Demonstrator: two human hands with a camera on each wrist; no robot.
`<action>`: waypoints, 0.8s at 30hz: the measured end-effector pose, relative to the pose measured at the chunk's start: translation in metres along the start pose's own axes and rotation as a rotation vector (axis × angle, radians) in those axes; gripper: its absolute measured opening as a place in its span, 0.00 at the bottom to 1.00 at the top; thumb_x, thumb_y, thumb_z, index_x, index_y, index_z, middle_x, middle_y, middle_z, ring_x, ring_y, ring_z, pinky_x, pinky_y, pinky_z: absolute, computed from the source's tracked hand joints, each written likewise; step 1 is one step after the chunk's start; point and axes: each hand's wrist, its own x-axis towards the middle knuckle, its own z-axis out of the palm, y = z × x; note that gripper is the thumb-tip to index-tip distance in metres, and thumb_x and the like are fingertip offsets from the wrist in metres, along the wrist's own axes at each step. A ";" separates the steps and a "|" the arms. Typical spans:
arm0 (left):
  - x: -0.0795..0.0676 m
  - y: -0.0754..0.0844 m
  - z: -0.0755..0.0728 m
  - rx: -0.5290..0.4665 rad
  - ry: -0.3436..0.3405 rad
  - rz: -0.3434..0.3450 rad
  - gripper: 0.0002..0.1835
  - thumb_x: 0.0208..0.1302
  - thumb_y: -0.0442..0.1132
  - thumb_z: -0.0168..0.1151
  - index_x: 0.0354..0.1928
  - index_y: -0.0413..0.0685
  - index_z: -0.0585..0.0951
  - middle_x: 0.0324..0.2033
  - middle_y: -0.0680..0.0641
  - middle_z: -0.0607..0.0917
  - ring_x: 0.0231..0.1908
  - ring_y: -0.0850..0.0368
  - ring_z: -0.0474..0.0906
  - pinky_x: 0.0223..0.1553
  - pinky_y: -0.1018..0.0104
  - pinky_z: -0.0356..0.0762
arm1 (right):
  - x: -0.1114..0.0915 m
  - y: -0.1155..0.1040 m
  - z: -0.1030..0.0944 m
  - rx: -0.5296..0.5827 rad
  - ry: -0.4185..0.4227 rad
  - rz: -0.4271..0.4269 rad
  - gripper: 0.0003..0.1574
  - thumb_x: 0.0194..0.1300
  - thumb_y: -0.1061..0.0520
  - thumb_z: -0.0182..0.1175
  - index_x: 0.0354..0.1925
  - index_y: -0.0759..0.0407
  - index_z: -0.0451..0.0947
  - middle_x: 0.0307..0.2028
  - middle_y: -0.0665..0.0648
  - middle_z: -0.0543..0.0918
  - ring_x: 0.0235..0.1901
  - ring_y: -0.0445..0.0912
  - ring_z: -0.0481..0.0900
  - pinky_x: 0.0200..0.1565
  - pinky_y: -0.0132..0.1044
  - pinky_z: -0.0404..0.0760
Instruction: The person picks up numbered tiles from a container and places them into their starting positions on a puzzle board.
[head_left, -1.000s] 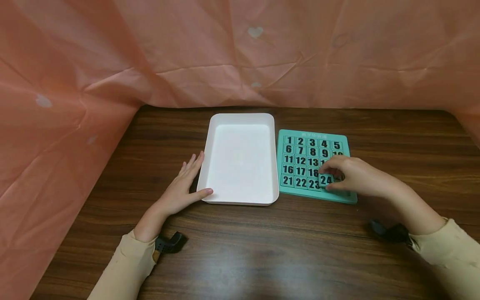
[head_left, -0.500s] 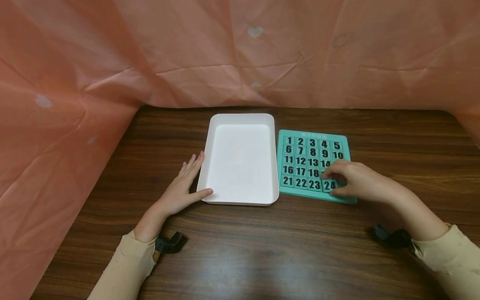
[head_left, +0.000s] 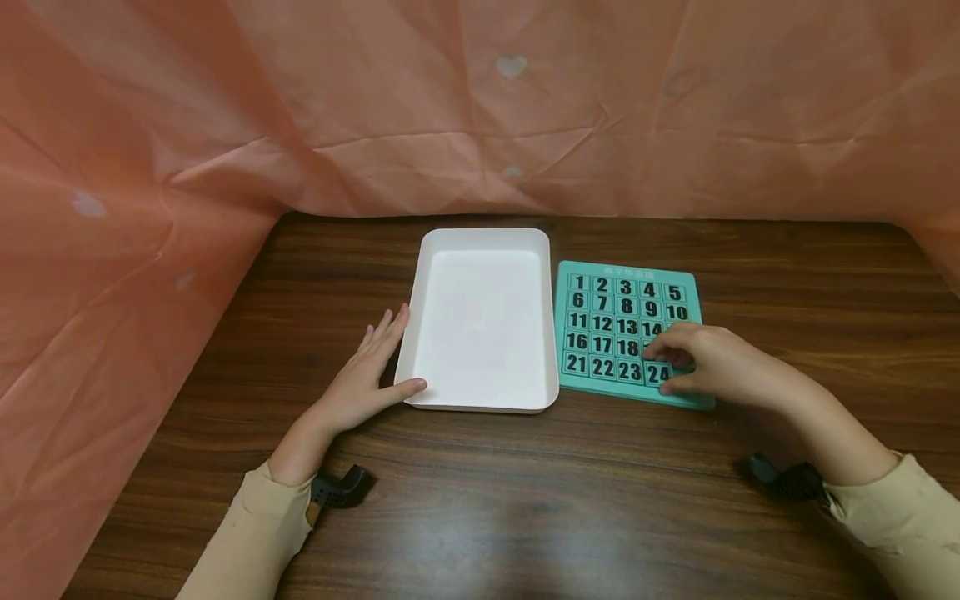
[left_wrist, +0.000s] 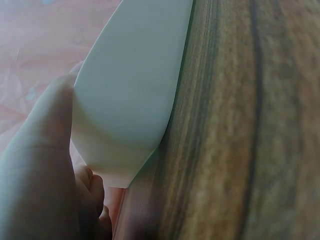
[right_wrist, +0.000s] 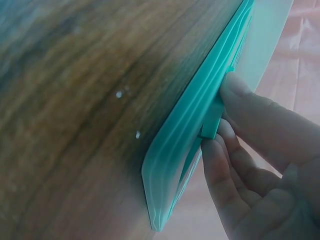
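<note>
A teal number-puzzle board lies flat at the right of the table, its black-numbered tiles set in rows. My right hand reaches over its lower right and covers some tiles there. Its thumb and a finger pinch opposite ends of the 24 tile. In the right wrist view this tile stands slightly above the board's frame. Left of the board is a white rectangular tray. My left hand rests along the tray's left side, fingers extended, thumb over its near left corner.
The dark wooden table stretches in front of the tray and to both sides. A pinkish-orange cloth hangs behind the table and along its left. The tray's right wall stands close beside the puzzle board.
My right hand has shifted the 24 tile slightly right and toward me, away from the 23 tile, into line with the bottom row. The left hand and tray have stayed put.
</note>
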 end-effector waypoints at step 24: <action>-0.002 0.000 -0.002 -0.043 -0.016 -0.019 0.47 0.59 0.56 0.57 0.71 0.60 0.39 0.71 0.53 0.42 0.69 0.52 0.33 0.66 0.48 0.31 | -0.005 0.000 0.005 -0.022 0.190 0.065 0.24 0.54 0.48 0.65 0.48 0.56 0.76 0.43 0.55 0.76 0.42 0.48 0.73 0.42 0.47 0.73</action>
